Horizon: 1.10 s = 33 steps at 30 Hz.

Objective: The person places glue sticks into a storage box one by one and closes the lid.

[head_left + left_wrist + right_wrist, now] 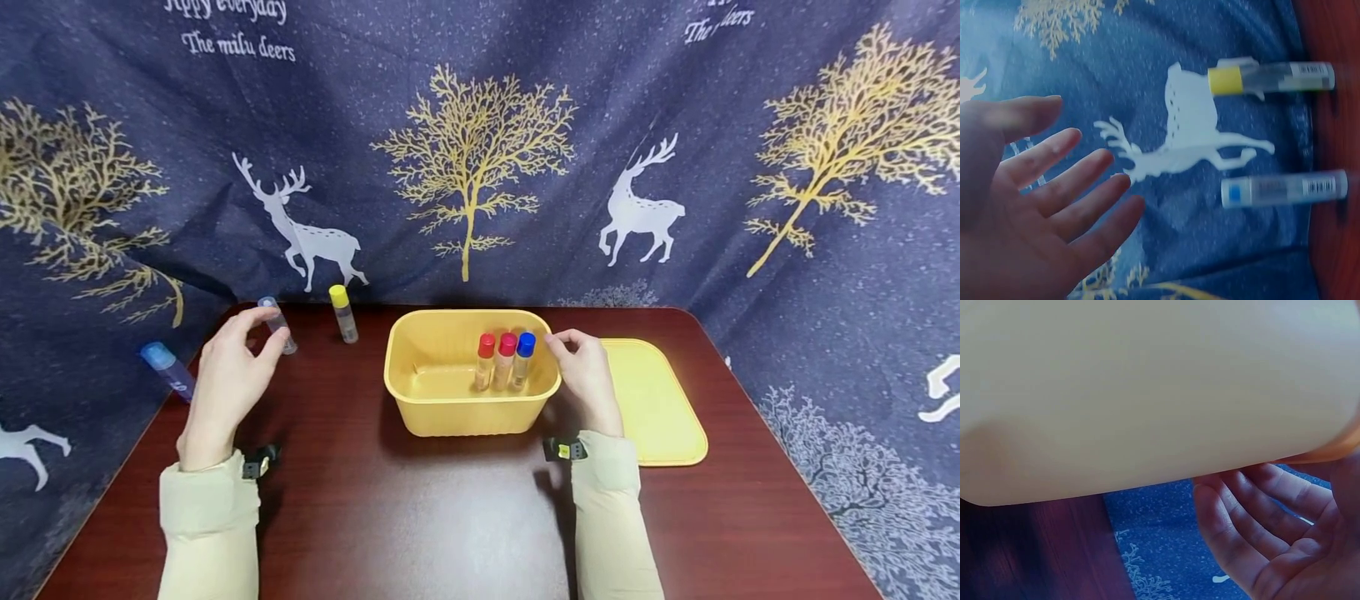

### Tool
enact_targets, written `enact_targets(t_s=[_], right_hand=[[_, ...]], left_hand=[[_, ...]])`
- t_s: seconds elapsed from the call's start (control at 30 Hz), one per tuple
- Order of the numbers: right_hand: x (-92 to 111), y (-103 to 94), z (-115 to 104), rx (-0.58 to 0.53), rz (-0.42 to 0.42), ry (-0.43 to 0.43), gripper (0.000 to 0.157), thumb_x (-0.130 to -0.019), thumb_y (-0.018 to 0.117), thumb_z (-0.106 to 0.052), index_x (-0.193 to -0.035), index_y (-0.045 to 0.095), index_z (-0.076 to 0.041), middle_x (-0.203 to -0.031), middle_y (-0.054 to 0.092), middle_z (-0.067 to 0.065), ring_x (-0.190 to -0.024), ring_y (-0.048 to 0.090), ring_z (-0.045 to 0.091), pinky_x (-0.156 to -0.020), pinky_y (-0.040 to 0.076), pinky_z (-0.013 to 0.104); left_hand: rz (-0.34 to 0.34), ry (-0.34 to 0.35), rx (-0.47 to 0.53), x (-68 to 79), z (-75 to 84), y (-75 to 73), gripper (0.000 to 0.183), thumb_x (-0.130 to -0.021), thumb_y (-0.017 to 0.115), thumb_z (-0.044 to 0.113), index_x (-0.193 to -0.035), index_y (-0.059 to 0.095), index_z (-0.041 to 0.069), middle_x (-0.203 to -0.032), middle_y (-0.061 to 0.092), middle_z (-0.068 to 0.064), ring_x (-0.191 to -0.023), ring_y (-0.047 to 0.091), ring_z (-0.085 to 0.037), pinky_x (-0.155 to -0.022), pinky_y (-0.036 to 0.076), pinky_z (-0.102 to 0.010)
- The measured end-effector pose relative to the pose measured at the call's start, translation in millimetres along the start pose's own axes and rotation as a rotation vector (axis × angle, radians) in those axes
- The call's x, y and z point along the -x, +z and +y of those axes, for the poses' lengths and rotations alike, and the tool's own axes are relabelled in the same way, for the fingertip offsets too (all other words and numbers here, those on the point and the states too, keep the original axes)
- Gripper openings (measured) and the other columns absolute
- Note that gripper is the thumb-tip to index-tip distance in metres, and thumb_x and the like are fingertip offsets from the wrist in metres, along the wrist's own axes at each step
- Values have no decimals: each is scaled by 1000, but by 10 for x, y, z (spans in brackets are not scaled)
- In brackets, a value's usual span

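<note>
My left hand [228,375] is at the left, its fingers spread and slightly bent, near a clear-capped tube [282,329]. In the left wrist view this tube [1285,189] stands apart from the fingers, with a blue spot in its cap. A yellow-capped tube [344,315] stands to its right. My right hand [588,371] pinches the right rim of a yellow plastic box [468,418]; the box wall [1147,394] partly hides the fingertips in the right wrist view. Inside stand two red-capped tubes [484,364] and a blue-capped tube [522,364].
A blue tube [168,371] with a lighter blue cap is at the table's left edge, beside my left wrist. The yellow lid [660,408] lies flat to the right, partly behind my right hand. A dark blue printed cloth [480,150] hangs behind the dark red-brown table [420,517].
</note>
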State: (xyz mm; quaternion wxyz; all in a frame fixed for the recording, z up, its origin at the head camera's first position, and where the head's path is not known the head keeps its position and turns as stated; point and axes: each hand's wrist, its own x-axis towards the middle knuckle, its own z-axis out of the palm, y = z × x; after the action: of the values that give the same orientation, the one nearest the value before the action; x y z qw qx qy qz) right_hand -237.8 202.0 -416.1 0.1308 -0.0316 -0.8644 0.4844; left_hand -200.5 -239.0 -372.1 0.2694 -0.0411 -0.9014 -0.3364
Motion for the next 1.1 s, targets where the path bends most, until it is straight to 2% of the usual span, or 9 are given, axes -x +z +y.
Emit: enact_targets(t_s=[0.17,0.47,0.73,0.83,0.97,1.1], right_hand=[[1,3,6,-9,3,1,28,-96,63,-30,-96,71,-3,-89,69,12,-76,62,26,-68,51,33],[-5,11,8,-8,-2,7,28,-96,63,-31,-96,71,-4,-89,69,14,-76,62,26,-66,51,33],[-6,4,22,5,1,-3,29,-96,63,-32,-95,71,-4,-87,68,11,-76,60,24,-66,50,33],[-6,3,22,2,1,-2,29,-96,63,-31,-96,71,-4,-89,69,14,-76,60,24,-67,50,34],[-5,5,25,1,1,4,29,-96,63,-32,-96,71,-4,-92,69,17,-76,60,25,-66,50,33],[-5,10,29,5,5,6,29,-96,63,-32,-95,71,-4,-90,69,15,-76,60,24,-66,49,33]], left_hand=[[75,-47,-62,12,-156,-91,36,-94,62,15,-126,60,-1,-123,59,-27,-114,52,-47,-92,36,-57],[124,-239,-218,73,-348,-243,41,-97,56,21,-133,56,2,-134,51,-28,-118,44,-53,-90,32,-69],[245,-283,-229,99,-539,-293,39,-95,58,20,-129,59,1,-134,50,-27,-125,38,-49,-92,29,-66],[251,-321,-229,109,-624,-309,42,-96,58,22,-132,57,1,-137,47,-27,-128,35,-49,-95,26,-66],[226,-390,-220,125,-736,-328,49,-96,58,25,-139,51,4,-141,41,-26,-129,32,-50,-98,24,-66],[211,-441,-205,152,-847,-339,55,-94,60,25,-144,46,6,-143,38,-26,-128,32,-51,-96,25,-68]])
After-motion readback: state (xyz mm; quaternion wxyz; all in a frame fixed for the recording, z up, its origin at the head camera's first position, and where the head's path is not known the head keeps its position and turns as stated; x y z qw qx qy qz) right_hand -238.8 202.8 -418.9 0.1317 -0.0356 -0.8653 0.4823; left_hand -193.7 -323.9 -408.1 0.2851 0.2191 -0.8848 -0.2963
